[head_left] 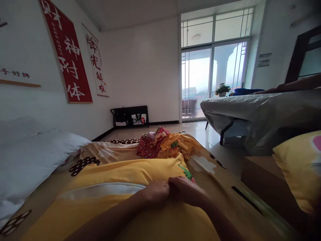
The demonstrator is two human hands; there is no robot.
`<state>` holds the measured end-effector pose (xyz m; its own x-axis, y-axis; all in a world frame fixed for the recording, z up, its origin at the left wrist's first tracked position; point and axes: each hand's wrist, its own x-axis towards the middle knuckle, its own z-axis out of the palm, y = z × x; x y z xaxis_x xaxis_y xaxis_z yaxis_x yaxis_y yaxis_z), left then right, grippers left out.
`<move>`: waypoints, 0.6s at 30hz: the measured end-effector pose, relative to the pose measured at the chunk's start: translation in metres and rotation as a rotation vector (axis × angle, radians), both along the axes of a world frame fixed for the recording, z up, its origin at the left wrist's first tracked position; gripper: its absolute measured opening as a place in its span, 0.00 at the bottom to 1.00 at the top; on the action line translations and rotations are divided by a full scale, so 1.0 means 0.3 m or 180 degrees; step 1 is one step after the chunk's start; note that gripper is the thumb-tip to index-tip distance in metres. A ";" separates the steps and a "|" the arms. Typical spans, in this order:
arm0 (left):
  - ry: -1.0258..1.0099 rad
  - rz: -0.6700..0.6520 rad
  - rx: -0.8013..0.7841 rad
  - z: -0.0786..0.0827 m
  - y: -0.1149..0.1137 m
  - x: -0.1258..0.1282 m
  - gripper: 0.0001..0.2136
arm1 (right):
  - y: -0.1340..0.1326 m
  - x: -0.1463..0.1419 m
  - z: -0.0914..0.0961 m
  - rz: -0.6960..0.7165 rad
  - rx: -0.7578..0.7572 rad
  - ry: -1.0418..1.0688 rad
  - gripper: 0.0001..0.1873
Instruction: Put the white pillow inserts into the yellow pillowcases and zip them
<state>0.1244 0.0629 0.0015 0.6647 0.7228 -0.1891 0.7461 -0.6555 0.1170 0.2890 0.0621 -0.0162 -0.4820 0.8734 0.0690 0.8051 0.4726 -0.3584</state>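
Note:
A yellow pillowcase [120, 167] with a green leaf print near its far right corner lies on the bed in front of me. Through a long slit across its upper side shows the white pillow [100, 190] inside. My left hand [156, 191] is closed on the fabric at the right end of this slit. Right beside it, almost touching, my right hand [187, 190] is closed on the same edge. The fingertips of both hands are largely hidden, so whether they hold a zipper or only cloth cannot be made out.
Beyond the pillow lie a crumpled yellow cloth [178, 144] and a red plaid cloth [150, 145]. White pillows [37, 160] rest at left. To the right, a cardboard box [263, 177] stands beside another yellow pillow [301, 160], with a plastic-covered table [250, 103] behind.

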 end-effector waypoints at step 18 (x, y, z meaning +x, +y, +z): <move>0.0073 0.0568 0.0368 0.049 -0.092 0.024 0.19 | -0.013 -0.016 0.006 0.0161 0.0124 0.0233 0.04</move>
